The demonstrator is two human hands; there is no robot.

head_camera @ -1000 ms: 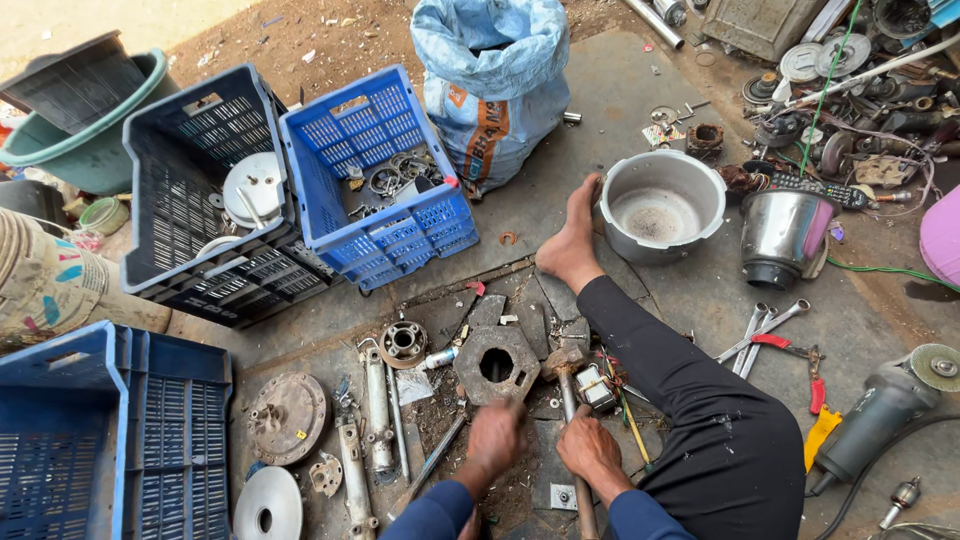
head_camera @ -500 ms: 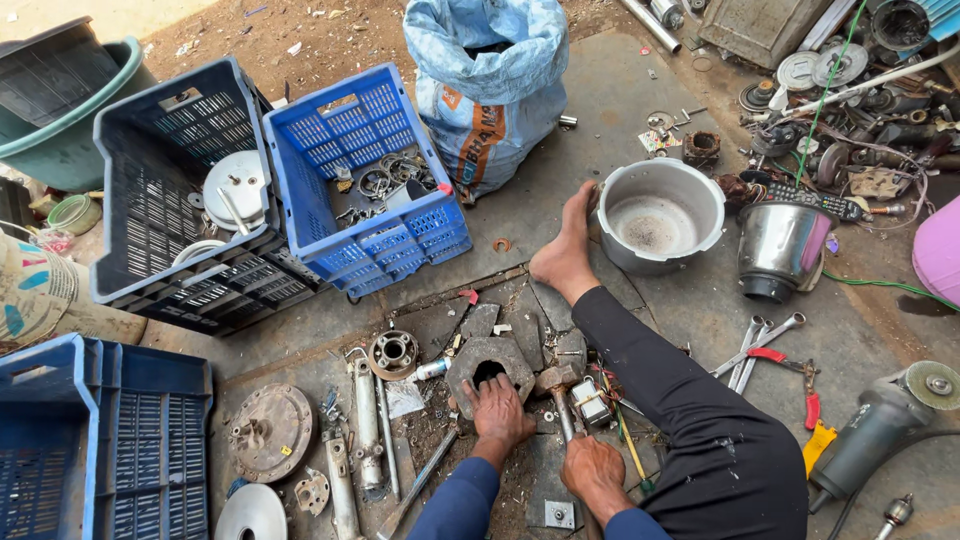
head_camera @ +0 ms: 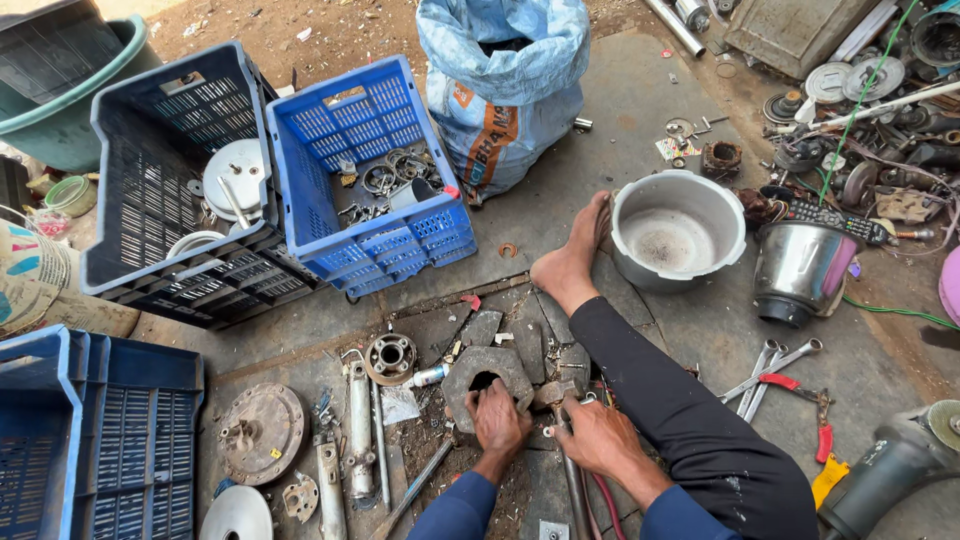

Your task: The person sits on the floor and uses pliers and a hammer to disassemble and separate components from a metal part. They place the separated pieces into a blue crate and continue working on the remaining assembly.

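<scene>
Block (head_camera: pixel 487 375): hexagonal metal piece with a round bore, lying flat on the concrete floor (head_camera: pixel 640 130) in front of the seated person, just beside the outstretched leg (head_camera: pixel 660 400). Left hand (head_camera: pixel 497 420) lies over its near edge, fingers curled onto the metal, gripping it. Right hand (head_camera: pixel 592 437) is clenched around a rod (head_camera: pixel 570 470) whose head touches the block's right side.

Handling, judged: thick solid metal, so heavy and stiff; surface looks dull and gritty, not slippery; not fragile. Best hold is on the outer flats or through the bore; the near edge suits steadying only.

Count:
- hex block: 1
- blue crates: 3, one (head_camera: pixel 375 170) holding rings and small parts, one (head_camera: pixel 170 180) dark with round lids, one (head_camera: pixel 90 440) at the lower left
- steel pots: 2, one wide (head_camera: pixel 678 230), one tall and tipped (head_camera: pixel 798 270)
- sack (head_camera: pixel 505 90): 1
- angle grinder (head_camera: pixel 890 465): 1
- spanners (head_camera: pixel 770 365): several, exact number unclear.
</scene>
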